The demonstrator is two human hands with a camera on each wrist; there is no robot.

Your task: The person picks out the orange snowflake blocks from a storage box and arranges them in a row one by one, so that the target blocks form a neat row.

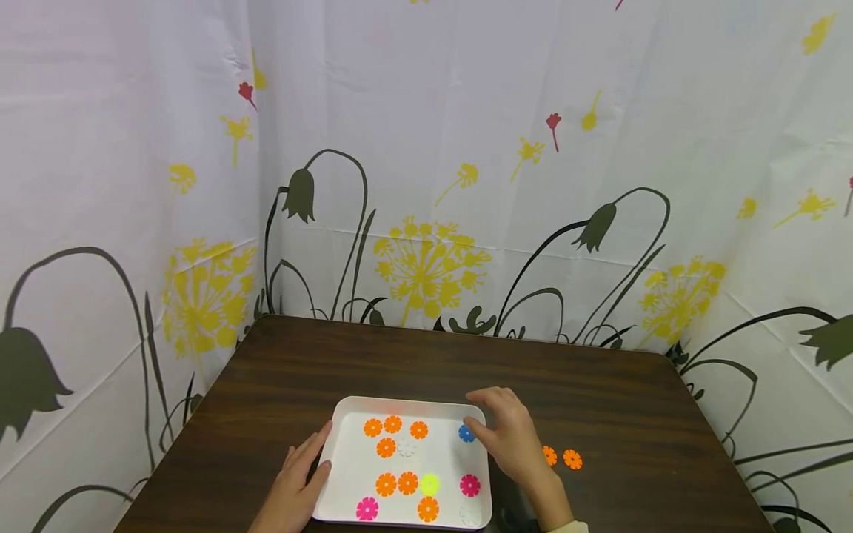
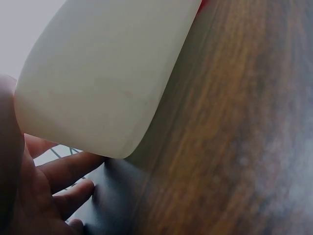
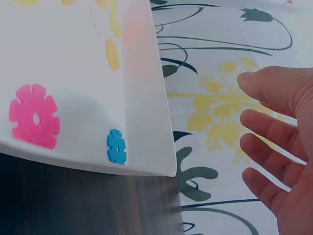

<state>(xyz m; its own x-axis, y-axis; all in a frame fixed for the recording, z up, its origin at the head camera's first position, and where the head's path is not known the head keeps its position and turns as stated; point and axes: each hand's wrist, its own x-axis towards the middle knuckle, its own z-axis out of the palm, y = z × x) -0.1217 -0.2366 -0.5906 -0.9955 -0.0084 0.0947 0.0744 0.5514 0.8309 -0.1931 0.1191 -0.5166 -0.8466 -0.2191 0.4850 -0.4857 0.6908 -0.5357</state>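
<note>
A shallow white tray (image 1: 356, 463) lies on the table, with flower-shaped notched plastic discs spread over it. Several are orange (image 1: 408, 483); there are two pink discs (image 1: 469, 485), a blue disc (image 1: 466, 434), a yellow-green disc (image 1: 429, 485) and pale white discs (image 1: 406, 447). My left hand (image 1: 296, 474) rests against the tray's left side, its fingers loosely extended along the wall. Over the tray's back right corner, beside the blue disc, my right hand (image 1: 512, 437) hovers with thumb and fingers spread apart. Nothing shows between those fingers in the right wrist view.
Two orange discs (image 1: 572, 460) lie on the dark wooden table (image 1: 633, 414) to the right of the tray, one partly behind my right wrist. A dark object (image 1: 518, 512) sits under my right forearm. White flower-printed curtains (image 1: 413, 111) hang behind the table and at both sides.
</note>
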